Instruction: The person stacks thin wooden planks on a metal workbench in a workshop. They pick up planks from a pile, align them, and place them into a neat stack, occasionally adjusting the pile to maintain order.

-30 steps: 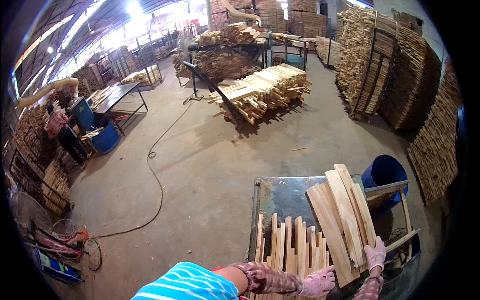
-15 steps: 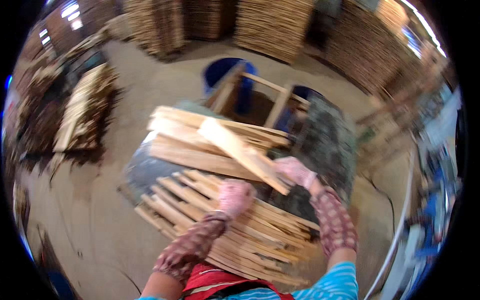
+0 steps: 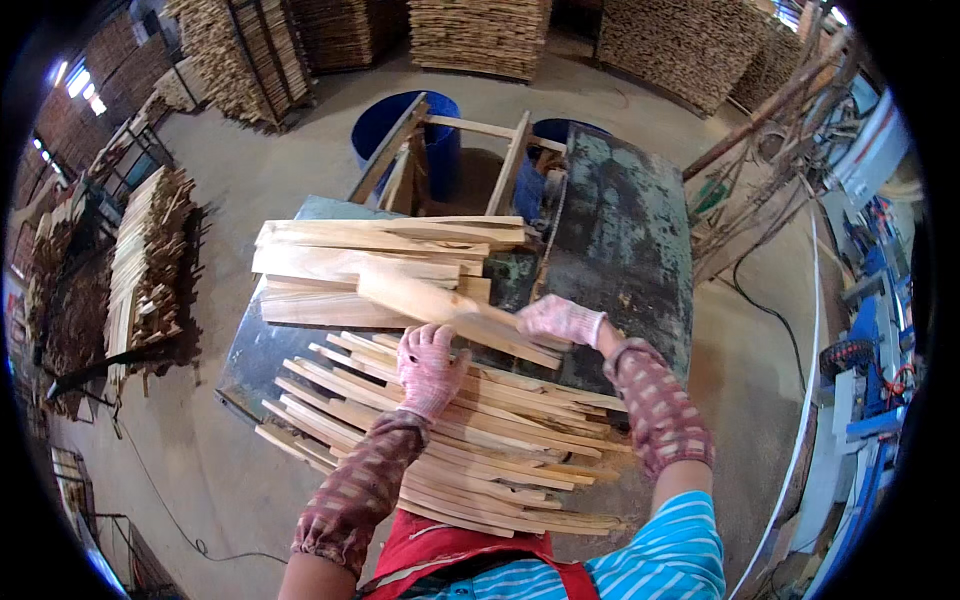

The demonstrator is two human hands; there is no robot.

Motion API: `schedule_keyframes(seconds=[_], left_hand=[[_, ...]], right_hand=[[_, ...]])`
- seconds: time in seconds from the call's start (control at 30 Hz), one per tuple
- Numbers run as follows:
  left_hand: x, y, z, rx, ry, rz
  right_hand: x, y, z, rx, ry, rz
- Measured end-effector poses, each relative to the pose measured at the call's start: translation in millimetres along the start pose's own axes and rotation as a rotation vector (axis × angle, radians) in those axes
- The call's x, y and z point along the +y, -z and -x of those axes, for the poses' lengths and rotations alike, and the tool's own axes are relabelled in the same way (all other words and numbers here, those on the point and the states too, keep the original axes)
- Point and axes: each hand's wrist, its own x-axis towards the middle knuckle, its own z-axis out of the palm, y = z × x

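My right hand (image 3: 562, 321), in a pale pink knit glove, is closed on the right end of a light wooden board (image 3: 420, 302). The board slants down to the right and is slightly blurred. My left hand (image 3: 431, 370), gloved alike, lies on a layer of narrow wooden strips (image 3: 480, 425), fingers stretched toward the board's lower edge; whether they touch it I cannot tell. Behind the held board, wider boards (image 3: 350, 262) lie stacked on the dark worktable (image 3: 630, 250). The strips fan out toward my red apron.
A wooden frame (image 3: 512, 165) stands behind the table, beside a blue barrel (image 3: 440, 155). Piled strips (image 3: 140, 265) stand at the left, tall timber stacks (image 3: 480, 35) at the back. Blue machinery (image 3: 870, 370) and a cable (image 3: 775, 305) are at the right.
The held board has turned to a flatter slant. My left hand has gone from curled to stretched fingers on the strips. The whole view has shifted.
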Motion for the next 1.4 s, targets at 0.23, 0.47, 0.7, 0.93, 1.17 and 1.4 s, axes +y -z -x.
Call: schedule_keyframes(seconds=[0.23, 0.47, 0.7, 0.93, 1.17, 1.4], left_hand=[[-5.9, 7.3, -2.6, -0.016, -0.067, -0.090], [-7.7, 2.1, -0.1, -0.147, -0.035, -0.025], [-6.1, 2.7, 0.2, -0.153, -0.035, -0.038], [-11.9, 0.7, 0.6, -0.085, -0.066, -0.007], [-11.9, -4.6, 2.6, -0.098, -0.059, -0.049], [-8.6, -0.5, 5.9, 0.113, 0.050, 0.000]], right_hand=[[-93.6, 4.7, 9.6, -0.469, -0.353, 0.552], [-82.6, -46.1, -77.1, 0.137, 0.231, 1.011], [-73.5, -79.0, -106.7, 0.063, -0.036, 1.145], [-91.8, -20.3, -55.8, 0.094, -0.113, 1.098], [-56.8, 12.8, 40.6, 0.021, -0.187, 1.020], [-64.9, 18.5, 87.7, -0.432, -0.535, 0.898]])
